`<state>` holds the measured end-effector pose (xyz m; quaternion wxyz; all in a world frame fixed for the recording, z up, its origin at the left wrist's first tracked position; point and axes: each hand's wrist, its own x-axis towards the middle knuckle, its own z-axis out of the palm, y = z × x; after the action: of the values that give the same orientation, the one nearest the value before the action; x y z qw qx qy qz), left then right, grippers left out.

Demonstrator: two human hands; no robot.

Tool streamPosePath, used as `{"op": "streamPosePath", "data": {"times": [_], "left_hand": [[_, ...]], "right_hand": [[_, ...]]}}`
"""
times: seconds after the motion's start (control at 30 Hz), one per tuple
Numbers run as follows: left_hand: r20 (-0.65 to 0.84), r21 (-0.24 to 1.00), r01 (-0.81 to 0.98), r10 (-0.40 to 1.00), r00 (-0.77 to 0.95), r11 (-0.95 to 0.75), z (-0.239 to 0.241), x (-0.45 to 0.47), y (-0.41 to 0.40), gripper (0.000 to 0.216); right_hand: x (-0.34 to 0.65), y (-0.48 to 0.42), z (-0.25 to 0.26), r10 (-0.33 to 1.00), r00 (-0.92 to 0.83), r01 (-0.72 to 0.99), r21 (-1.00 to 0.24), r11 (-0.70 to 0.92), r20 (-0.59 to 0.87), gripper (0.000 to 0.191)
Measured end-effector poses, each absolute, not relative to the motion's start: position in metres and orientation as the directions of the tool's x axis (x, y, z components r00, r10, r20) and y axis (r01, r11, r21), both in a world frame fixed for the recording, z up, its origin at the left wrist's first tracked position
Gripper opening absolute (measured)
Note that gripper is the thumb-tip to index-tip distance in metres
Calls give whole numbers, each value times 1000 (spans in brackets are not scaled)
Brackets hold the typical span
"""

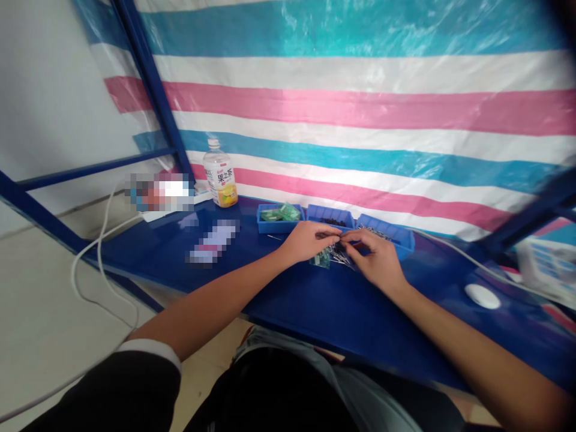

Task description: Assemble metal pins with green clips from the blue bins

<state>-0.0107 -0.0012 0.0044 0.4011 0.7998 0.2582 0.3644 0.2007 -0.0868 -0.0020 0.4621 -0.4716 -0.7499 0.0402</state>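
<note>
My left hand (308, 241) and my right hand (377, 259) meet fingertip to fingertip over the blue table (297, 300). Both are closed in a pinch, and whatever is between the fingers is too small to make out. Just below them lie several thin silvery metal pieces (341, 257) and a flat green piece (321, 259), partly covered by the fingers. Behind the hands stand three blue bins: the left bin (279, 227) holds green pieces (288, 212), the middle bin (330, 211) small black parts (332, 222), the right bin (407, 240) slim metal parts (371, 230).
A drink bottle (220, 174) stands at the back left, near a blurred-out flat item (213, 241). On the right lie a white oval object (482, 296) and a white cable (468, 259). Blue frame posts (155, 90) and a striped sheet (337, 108) close off the back.
</note>
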Motion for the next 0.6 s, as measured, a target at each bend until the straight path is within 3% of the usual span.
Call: {"op": "streamPosePath", "data": {"times": [0.27, 0.33, 0.43, 0.6], "left_hand": [[338, 904, 39, 768, 544, -426, 3, -13, 3, 23], [362, 901, 5, 756, 546, -434, 3, -12, 3, 29], [364, 895, 12, 747, 556, -445, 2, -12, 2, 33], [403, 884, -36, 722, 562, -466, 3, -10, 1, 31]], "right_hand": [[199, -86, -9, 843, 9, 597, -679, 427, 538, 25], [200, -85, -9, 841, -23, 587, -673, 450, 541, 31], [203, -83, -10, 835, -110, 620, -620, 481, 539, 25], [208, -80, -15, 854, -57, 661, -622, 421, 517, 25]]}}
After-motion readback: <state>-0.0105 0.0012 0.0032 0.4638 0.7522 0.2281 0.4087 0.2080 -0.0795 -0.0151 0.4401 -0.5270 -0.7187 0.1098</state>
